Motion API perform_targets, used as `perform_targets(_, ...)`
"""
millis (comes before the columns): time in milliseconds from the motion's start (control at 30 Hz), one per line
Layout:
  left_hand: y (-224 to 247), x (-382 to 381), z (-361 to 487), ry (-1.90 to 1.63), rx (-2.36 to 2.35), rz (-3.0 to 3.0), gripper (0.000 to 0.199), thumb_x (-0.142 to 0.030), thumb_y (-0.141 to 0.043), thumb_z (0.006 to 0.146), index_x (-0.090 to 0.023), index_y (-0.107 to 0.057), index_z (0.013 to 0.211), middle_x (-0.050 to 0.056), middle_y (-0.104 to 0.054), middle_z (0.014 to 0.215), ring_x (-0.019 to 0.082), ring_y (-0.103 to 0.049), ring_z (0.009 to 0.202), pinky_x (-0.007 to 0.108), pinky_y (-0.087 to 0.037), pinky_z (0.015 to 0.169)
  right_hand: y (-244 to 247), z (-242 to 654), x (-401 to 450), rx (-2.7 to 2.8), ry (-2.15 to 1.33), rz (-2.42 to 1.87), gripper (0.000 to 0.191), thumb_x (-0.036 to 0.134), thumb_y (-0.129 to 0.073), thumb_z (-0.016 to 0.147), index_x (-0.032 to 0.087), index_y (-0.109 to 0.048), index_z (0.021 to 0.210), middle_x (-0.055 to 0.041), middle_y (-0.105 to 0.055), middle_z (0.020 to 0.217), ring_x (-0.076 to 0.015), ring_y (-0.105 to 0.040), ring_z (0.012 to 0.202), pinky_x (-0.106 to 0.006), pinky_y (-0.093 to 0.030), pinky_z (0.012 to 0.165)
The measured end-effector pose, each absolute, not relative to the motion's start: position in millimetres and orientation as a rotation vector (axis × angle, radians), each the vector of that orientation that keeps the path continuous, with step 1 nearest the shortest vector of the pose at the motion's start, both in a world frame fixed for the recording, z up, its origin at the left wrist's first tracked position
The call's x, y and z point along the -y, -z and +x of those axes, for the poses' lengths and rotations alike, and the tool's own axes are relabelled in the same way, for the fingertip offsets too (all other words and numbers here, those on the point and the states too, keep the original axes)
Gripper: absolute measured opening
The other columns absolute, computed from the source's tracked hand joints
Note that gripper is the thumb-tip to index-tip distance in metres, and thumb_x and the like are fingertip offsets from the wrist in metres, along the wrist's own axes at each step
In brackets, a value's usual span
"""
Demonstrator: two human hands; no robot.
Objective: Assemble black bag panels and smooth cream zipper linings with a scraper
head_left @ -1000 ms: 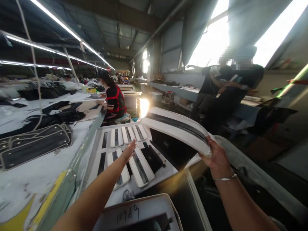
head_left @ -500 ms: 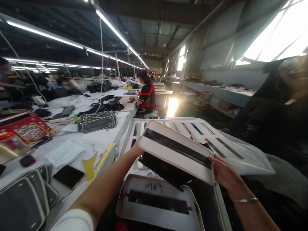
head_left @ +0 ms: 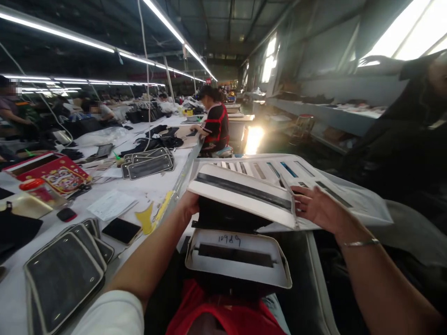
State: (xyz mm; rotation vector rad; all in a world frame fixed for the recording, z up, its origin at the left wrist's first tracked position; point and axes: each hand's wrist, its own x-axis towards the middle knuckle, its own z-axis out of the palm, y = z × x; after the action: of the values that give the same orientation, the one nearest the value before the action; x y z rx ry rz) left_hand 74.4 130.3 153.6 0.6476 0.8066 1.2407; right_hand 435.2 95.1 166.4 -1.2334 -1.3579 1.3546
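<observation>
A white panel (head_left: 244, 187) with a dark stripe along it is tilted in front of me, with black material hanging beneath. My left hand (head_left: 190, 204) is closed on the panel's left end, its fingers partly hidden underneath. At the opposite end, my right hand (head_left: 316, 207) has its fingers stretched out and apart, fingertips at the panel's edge. Below lies a white template (head_left: 235, 277) with raised edges, a dark slot and handwritten digits, close to my lap. Whether it is joined to the black material cannot be made out.
Behind the panel lies a white slotted board (head_left: 300, 172) partly under plastic. On the left table are dark pale-edged pieces (head_left: 66, 274), a phone (head_left: 121, 231), paper (head_left: 111, 204), a yellow piece (head_left: 145, 218) and a red box (head_left: 52, 172). A seated co-worker (head_left: 216, 123) is ahead.
The panel has tilted flatter and moved left and slightly up. My right hand's fingers have spread from their pinch on its end. The template below shows more fully as the view shifts.
</observation>
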Motion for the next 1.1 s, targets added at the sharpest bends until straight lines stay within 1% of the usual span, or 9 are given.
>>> perform_targets(100,-158.1,-127.4,83.2,-1.139,-0.789,0.675,0.030,-0.026,-0.073,0.066,-0.013,-0.066,0.092,0.007,-0.071,0.079,0.026,-0.068,0.082,0.038,-0.057,0.078,-172.4,408.4,-113.1,1.784,-0.705,-1.580,0.048,0.051,-0.027,0.091,0.017,-0.059,0.104,-0.0144,-0.066,0.101,-0.0258,-0.061,0.092,-0.042,-0.047,0.082)
perform_targets(200,-167.3,-124.1,99.5,-1.125,-0.803,0.712,0.030,-0.025,-0.074,0.065,-0.013,-0.067,0.091,0.007,-0.072,0.080,0.027,-0.068,0.085,0.037,-0.056,0.080,-178.5,372.7,-128.2,2.008,-0.496,-1.538,0.041,0.043,-0.027,0.093,0.018,-0.059,0.100,-0.0126,-0.063,0.108,-0.0249,-0.057,0.100,-0.037,-0.041,0.088)
perform_targets(267,-176.5,-118.5,107.1,-1.152,-0.823,0.775,0.033,-0.028,-0.076,0.063,-0.014,-0.067,0.092,0.006,-0.072,0.082,0.028,-0.067,0.090,0.038,-0.055,0.082,-182.8,352.2,-134.1,2.107,-0.450,-1.516,0.041,0.046,-0.029,0.093,0.018,-0.059,0.094,-0.0115,-0.064,0.101,-0.0244,-0.057,0.095,-0.035,-0.041,0.084)
perform_targets(333,-186.1,-109.9,107.6,-1.208,-0.835,0.890,0.038,-0.031,-0.079,0.061,-0.015,-0.067,0.094,0.005,-0.072,0.086,0.029,-0.065,0.095,0.039,-0.054,0.086,-186.4,338.0,-136.9,2.168,-0.376,-1.480,0.045,0.051,-0.028,0.093,0.018,-0.056,0.080,-0.0098,-0.063,0.085,-0.0222,-0.056,0.082,-0.032,-0.041,0.076)
perform_targets(467,-197.8,-90.5,88.5,-1.329,-0.830,1.205,0.046,-0.029,-0.083,0.053,-0.015,-0.067,0.094,0.004,-0.071,0.093,0.030,-0.061,0.103,0.041,-0.049,0.093,-184.0,326.1,-137.1,2.061,-0.424,-1.365,0.049,0.057,-0.028,0.091,0.020,-0.041,0.061,-0.0011,-0.044,0.059,-0.0158,-0.042,0.059,-0.030,-0.034,0.060)
perform_targets(567,-195.7,-79.2,71.9,-1.297,-0.850,1.348,0.043,-0.027,-0.083,0.055,-0.015,-0.068,0.093,0.005,-0.070,0.095,0.031,-0.058,0.109,0.042,-0.048,0.095,-168.7,322.2,-133.1,1.952,-0.587,-1.330,0.048,0.056,-0.029,0.091,0.021,-0.035,0.060,0.0011,-0.035,0.056,-0.0140,-0.036,0.056,-0.029,-0.030,0.056)
perform_targets(667,-185.8,-72.1,65.9,-1.292,-0.896,1.431,0.040,-0.028,-0.082,0.058,-0.015,-0.068,0.092,0.006,-0.070,0.095,0.031,-0.057,0.111,0.042,-0.048,0.095,-147.7,319.4,-126.7,1.912,-0.631,-1.283,0.049,0.057,-0.026,0.091,0.020,-0.034,0.060,0.0016,-0.035,0.057,-0.0130,-0.036,0.056,-0.028,-0.029,0.056)
perform_targets(900,-164.6,-70.3,75.7,-1.333,-0.971,1.464,0.040,-0.032,-0.082,0.058,-0.013,-0.068,0.091,0.005,-0.071,0.093,0.033,-0.055,0.112,0.040,-0.049,0.092,-131.8,327.6,-118.9,1.897,-0.319,-1.318,0.045,0.052,-0.026,0.093,0.020,-0.039,0.063,0.0024,-0.037,0.058,-0.0116,-0.038,0.056,-0.026,-0.028,0.056)
perform_targets(1100,-160.0,-76.1,77.7,-1.453,-1.095,1.237,0.049,-0.039,-0.076,0.066,-0.017,-0.062,0.108,0.004,-0.068,0.100,0.035,-0.052,0.116,0.040,-0.051,0.087,-142.6,334.8,-123.6,1.886,-0.189,-1.289,0.045,0.051,-0.026,0.094,0.022,-0.031,0.060,0.0027,-0.030,0.055,-0.0114,-0.030,0.053,-0.029,-0.024,0.055)
